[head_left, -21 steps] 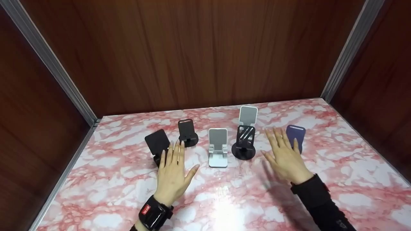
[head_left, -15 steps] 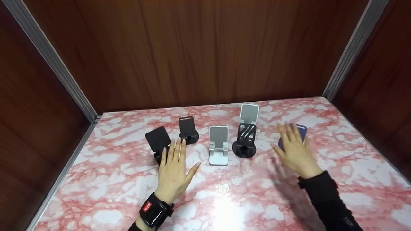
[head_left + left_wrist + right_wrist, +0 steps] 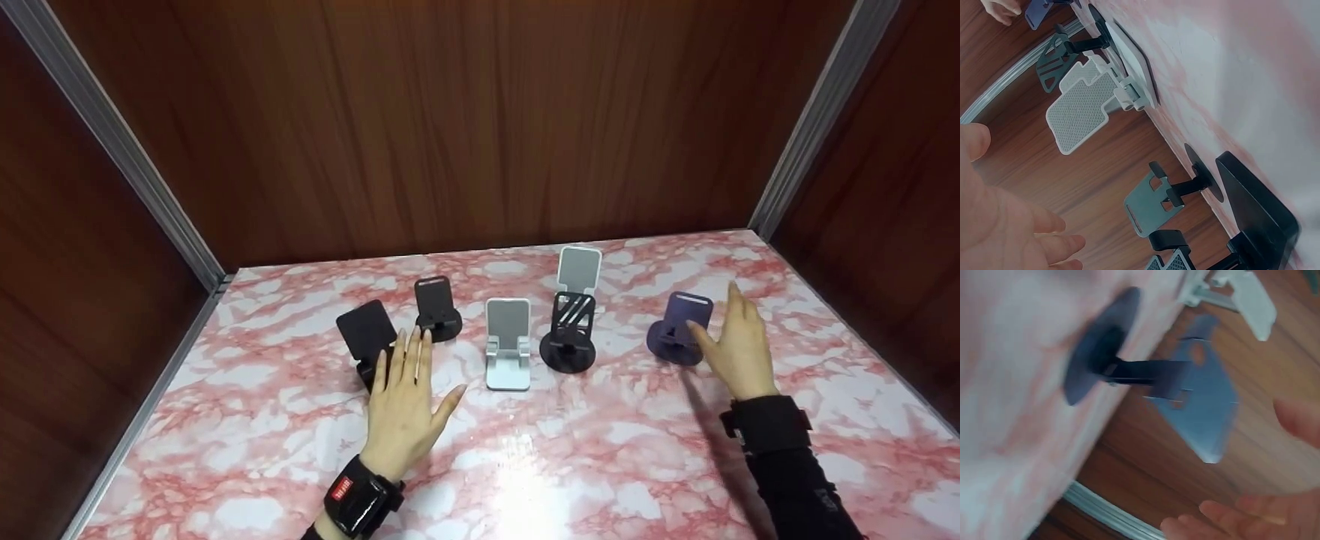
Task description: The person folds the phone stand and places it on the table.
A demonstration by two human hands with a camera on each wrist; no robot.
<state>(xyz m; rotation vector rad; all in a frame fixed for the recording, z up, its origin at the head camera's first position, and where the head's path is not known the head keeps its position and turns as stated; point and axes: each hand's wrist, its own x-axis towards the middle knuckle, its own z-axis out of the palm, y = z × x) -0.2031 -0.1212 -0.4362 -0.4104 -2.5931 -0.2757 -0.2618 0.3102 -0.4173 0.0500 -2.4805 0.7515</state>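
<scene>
At the near edge of the view, a bright patch of light is reflected by the pink-and-white marbled surface [image 3: 600,480]. A black band with a red label [image 3: 343,489] is worn on the left wrist, and a black cuff [image 3: 766,425] on the right. The left hand [image 3: 403,420] is held with its fingers straight and its thumb spread wide; nothing is gripped by it. The right hand [image 3: 739,349] is held with the thumb well apart from the fingers, and nothing is pinched. Just beyond the left fingertips, the square-plated black stand [image 3: 366,330] is partly covered by them in the head view; in the left wrist view a gap is seen between. A white stand [image 3: 508,371] is placed upright in the middle, with a slotted black stand [image 3: 568,360] on a round base to its right. The purple stand [image 3: 688,315] is set upright just beside the right hand, and is shown apart from it in the right wrist view. Farther back, a small black stand [image 3: 433,296] and a second white stand [image 3: 580,270] are placed, the latter partly hidden by the slotted one. The far side is closed by a brown wooden panel [image 3: 480,135].
</scene>
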